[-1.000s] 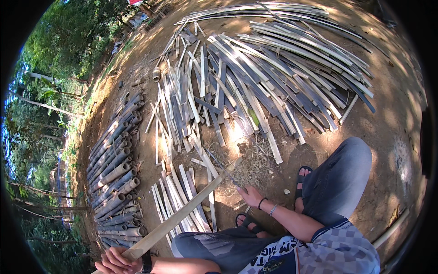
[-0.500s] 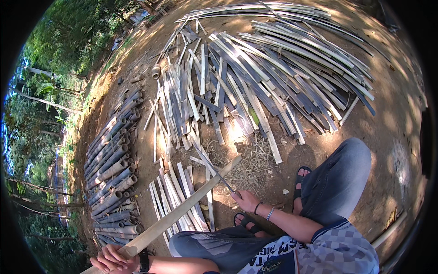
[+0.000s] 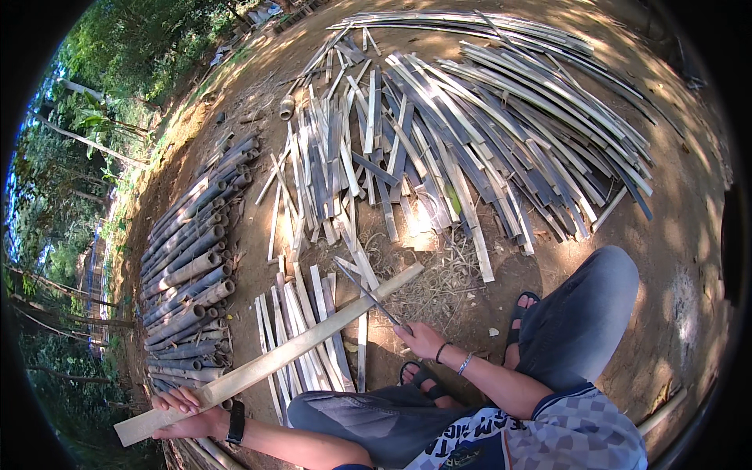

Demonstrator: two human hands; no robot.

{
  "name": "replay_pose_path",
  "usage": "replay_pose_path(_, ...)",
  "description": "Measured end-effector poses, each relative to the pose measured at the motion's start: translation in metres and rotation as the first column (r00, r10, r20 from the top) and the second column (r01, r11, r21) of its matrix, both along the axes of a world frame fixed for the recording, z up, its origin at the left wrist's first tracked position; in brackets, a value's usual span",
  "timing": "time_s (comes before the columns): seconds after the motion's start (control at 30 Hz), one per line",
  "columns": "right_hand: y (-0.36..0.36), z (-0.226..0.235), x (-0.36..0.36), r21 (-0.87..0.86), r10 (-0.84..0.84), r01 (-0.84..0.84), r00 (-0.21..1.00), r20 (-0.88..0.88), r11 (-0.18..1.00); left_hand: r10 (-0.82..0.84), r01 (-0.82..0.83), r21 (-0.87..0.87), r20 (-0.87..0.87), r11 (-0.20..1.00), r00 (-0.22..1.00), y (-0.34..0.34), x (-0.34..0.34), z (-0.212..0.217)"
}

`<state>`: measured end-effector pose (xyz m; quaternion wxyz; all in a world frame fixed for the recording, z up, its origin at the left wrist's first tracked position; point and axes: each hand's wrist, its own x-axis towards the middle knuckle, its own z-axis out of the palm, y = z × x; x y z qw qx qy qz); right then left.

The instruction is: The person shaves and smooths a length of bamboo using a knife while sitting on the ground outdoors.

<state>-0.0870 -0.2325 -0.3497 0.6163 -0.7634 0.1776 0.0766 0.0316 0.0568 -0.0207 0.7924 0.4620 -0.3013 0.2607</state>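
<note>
A long pale bamboo strip (image 3: 290, 348) slants from the lower left toward the middle. Near its lower end, my left hand (image 3: 188, 421) is closed round it, fingers over the top and a short end sticking out beyond. My right hand (image 3: 421, 341) grips the handle of a long, narrow knife (image 3: 385, 310). The dark blade points up and left and crosses the strip near its far end. Just beyond the strip lies a small bundle of split bamboo strips (image 3: 301, 313) on the ground.
A wide pile of split bamboo strips (image 3: 462, 141) spreads ahead and to the right. Cut bamboo poles (image 3: 184, 274) are stacked at left. Curled shavings (image 3: 439, 274) litter the dirt ahead of my sandalled feet (image 3: 423, 377). My bent knee (image 3: 595, 305) rises at right.
My left hand has moved up and forward with the strip, whose near end now shows. The strip's far end reaches farther past the blade. My right hand has shifted only slightly.
</note>
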Motion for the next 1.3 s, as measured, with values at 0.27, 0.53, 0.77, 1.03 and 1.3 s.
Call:
replay_pose_path(0.27,-0.004,-0.076,0.012,-0.188,-0.337,0.289,0.888,-0.314,0.939,0.19,-0.2,-0.132,-0.08,0.971,0.978,0.047,0.002,-0.016)
replay_pose_path(0.53,-0.039,0.047,0.016,0.122,-0.155,0.156,0.988,-0.019,0.98,0.214,-0.244,-0.376,-0.122,0.894,0.969,0.072,0.002,-0.031)
replay_pose_path(0.77,-0.108,0.178,-0.011,-0.054,0.049,-0.039,0.979,0.197,0.998,0.279,-0.262,-0.58,-0.062,0.771,0.958,0.066,-0.016,-0.019)
replay_pose_path(1.03,-0.142,0.182,-0.001,0.076,-0.198,0.183,0.929,0.312,0.98,0.206,-0.227,-0.731,-0.119,0.643,0.971,-0.01,0.018,-0.01)
replay_pose_path(1.3,-0.158,0.186,-0.005,0.161,-0.364,0.327,0.855,0.371,0.931,-0.012,-0.093,-0.781,-0.127,0.618,0.992,-0.105,0.059,-0.027)
